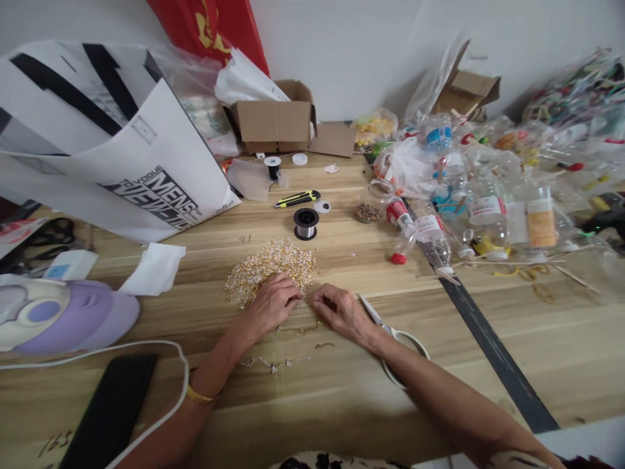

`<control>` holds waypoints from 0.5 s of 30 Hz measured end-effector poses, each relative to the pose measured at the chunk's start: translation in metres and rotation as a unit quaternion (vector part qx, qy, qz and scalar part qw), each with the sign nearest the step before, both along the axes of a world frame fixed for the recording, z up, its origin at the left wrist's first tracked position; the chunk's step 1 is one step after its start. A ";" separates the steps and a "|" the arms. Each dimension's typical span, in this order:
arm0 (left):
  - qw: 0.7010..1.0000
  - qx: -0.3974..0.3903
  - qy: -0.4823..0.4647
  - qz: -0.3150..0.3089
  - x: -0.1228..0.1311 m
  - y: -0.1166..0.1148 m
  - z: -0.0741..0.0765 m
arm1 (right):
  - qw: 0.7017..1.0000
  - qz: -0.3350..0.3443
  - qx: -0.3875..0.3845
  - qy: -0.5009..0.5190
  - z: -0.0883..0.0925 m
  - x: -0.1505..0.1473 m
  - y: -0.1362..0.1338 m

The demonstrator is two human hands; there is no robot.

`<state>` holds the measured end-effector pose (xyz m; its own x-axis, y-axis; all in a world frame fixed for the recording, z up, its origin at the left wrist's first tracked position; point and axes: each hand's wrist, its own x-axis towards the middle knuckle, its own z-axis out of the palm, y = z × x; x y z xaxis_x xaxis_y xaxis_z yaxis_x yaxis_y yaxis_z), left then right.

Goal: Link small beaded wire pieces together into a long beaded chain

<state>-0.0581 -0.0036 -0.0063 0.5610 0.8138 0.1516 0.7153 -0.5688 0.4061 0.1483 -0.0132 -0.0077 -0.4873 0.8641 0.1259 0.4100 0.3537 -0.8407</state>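
A heap of small gold and clear rhinestone chain pieces point(280, 260) lies on the wooden table. My left hand point(276, 303) rests at its near edge, with fingers curled and tips together. Close to its right, my right hand point(342, 309) is closed, thumb against forefinger. Whatever sits in either set of fingertips is too small to make out. Below the hands lie a gold chain point(299, 329), a short gold chain piece point(325, 345) and a longer rhinestone chain point(274, 365). White-handled scissors point(414, 342) lie partly under my right forearm.
Beyond the heap are a wire spool point(306, 225), a yellow-black utility knife point(297, 198) and a jar of beads point(374, 203). Plastic bottles point(486, 208) crowd the right side. On the left stand a white paper bag point(131, 176), a purple device point(88, 316) and a black phone point(110, 413).
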 end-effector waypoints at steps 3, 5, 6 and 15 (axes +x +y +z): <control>1.000 -0.008 -0.008 -0.008 -0.002 0.001 0.001 | 1.000 0.005 0.016 -0.006 -0.002 0.000 0.001; 1.000 -0.017 -0.023 -0.009 -0.004 0.001 0.001 | 0.999 0.010 0.032 -0.005 -0.004 0.000 0.002; 0.999 -0.022 -0.034 -0.009 -0.005 0.002 0.000 | 0.999 0.013 0.040 -0.006 -0.004 -0.001 0.003; 0.990 -0.064 -0.122 0.026 -0.010 0.006 -0.002 | 0.979 0.058 0.102 -0.169 0.013 -0.005 0.000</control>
<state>-0.0685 0.0024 -0.0082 0.4773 0.8620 0.1708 0.6139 -0.4662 0.6370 0.1432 -0.0131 0.0048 -0.6241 0.7742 0.1056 0.5993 0.5609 -0.5712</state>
